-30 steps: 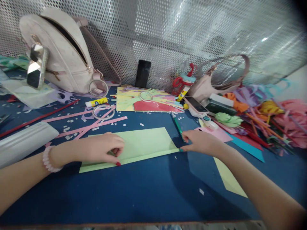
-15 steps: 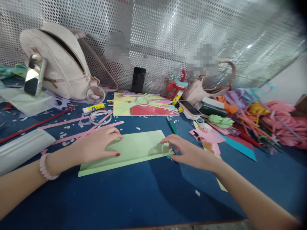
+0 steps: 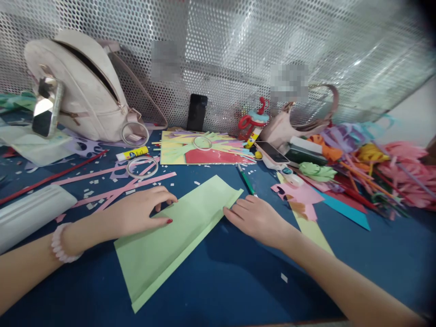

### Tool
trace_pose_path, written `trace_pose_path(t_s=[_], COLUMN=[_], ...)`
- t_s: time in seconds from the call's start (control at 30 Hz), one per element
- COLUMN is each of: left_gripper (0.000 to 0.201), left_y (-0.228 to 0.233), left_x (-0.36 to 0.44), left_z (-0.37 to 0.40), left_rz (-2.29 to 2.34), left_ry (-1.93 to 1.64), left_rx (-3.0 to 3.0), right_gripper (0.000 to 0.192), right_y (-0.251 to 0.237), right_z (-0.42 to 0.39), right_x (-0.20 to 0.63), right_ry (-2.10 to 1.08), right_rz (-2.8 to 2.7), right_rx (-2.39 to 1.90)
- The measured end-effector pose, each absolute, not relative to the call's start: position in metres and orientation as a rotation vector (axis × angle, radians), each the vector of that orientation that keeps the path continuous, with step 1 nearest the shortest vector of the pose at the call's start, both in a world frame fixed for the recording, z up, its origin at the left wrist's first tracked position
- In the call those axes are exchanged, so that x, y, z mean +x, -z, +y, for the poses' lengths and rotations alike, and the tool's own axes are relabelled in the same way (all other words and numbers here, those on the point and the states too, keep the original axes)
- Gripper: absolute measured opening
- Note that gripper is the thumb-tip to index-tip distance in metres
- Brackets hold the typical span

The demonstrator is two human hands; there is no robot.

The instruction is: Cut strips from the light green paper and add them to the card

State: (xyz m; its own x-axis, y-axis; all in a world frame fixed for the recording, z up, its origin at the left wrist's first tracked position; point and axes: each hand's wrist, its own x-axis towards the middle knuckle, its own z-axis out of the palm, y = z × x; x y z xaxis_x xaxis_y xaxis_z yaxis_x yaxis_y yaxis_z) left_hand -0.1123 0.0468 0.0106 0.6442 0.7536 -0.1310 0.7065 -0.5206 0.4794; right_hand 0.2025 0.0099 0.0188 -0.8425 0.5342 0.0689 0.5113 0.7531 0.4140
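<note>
A light green sheet of paper point(image 3: 180, 227) lies slantwise on the blue table, with a narrow folded strip along its near right edge. My left hand point(image 3: 139, 211) rests over its back left side, thumb and fingers apart, the thumb on the paper's face. At the folded edge, my right hand point(image 3: 259, 220) is closed, its fingertips pinching the paper near the far right corner; its thumb is hidden. Just beyond that hand lies a green pen point(image 3: 247, 182).
A glue stick point(image 3: 132, 153), tape rolls point(image 3: 142, 168) and pink paper strips lie back left, near a pale backpack point(image 3: 78, 91). Paper strips cover a colourful folder point(image 3: 218, 156) behind. On the right are phones, pink scraps point(image 3: 303, 195) and heaped crepe paper point(image 3: 405, 168).
The green paper has turned, its left end swinging towards me and its right end away. My right hand's fingers have closed at the folded edge. My left hand has barely moved.
</note>
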Motion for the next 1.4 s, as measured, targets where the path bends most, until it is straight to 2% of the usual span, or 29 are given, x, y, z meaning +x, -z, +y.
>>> trace_pose_path(t_s=[0.13,0.33,0.5,0.57,0.63,0.77,0.83,0.93,1.1,1.23,1.4], left_gripper=[0.031,0.03,0.038,0.043,0.044,0.045,0.045,0.046,0.046,0.045,0.045], left_y=[-0.011,-0.004,-0.001,-0.002,-0.003,-0.003,-0.002,-0.001,0.0,0.0,0.003], left_x=[-0.108,-0.104,-0.1,-0.099,-0.098,-0.099,-0.099,-0.1,-0.101,-0.101,-0.099], left_z=[0.044,0.04,0.036,0.035,0.034,0.036,0.037,0.037,0.038,0.038,0.039], left_rz=[1.123,0.979,0.632,0.491,0.43,0.431,0.436,0.43,0.414,0.402,0.405], left_ry=[-0.146,-0.351,-0.291,-0.153,-0.03,0.038,0.015,-0.008,0.003,0.025,0.026], left_rx=[2.363,2.584,2.776,2.804,2.804,2.791,2.785,2.785,2.805,2.841,2.86], right_gripper=[0.03,0.017,0.018,0.023,0.03,0.038,0.042,0.045,0.043,0.041,0.037], right_y=[-0.014,-0.019,-0.009,-0.004,-0.002,-0.004,-0.006,-0.006,-0.005,-0.002,-0.008], right_z=[0.024,0.046,0.07,0.078,0.082,0.077,0.071,0.065,0.054,0.025,-0.04], right_x=[0.204,0.199,0.19,0.186,0.186,0.199,0.211,0.227,0.243,0.254,0.26], right_ry=[-0.354,0.44,0.641,0.625,0.471,-0.205,-0.422,-0.395,-0.227,-0.109,-0.16], right_rz=[3.031,3.178,3.138,3.119,3.109,2.771,2.472,2.198,2.187,2.382,2.755], right_rx=[1.187,1.843,1.925,1.826,1.722,1.81,1.902,1.974,1.958,1.893,1.649])
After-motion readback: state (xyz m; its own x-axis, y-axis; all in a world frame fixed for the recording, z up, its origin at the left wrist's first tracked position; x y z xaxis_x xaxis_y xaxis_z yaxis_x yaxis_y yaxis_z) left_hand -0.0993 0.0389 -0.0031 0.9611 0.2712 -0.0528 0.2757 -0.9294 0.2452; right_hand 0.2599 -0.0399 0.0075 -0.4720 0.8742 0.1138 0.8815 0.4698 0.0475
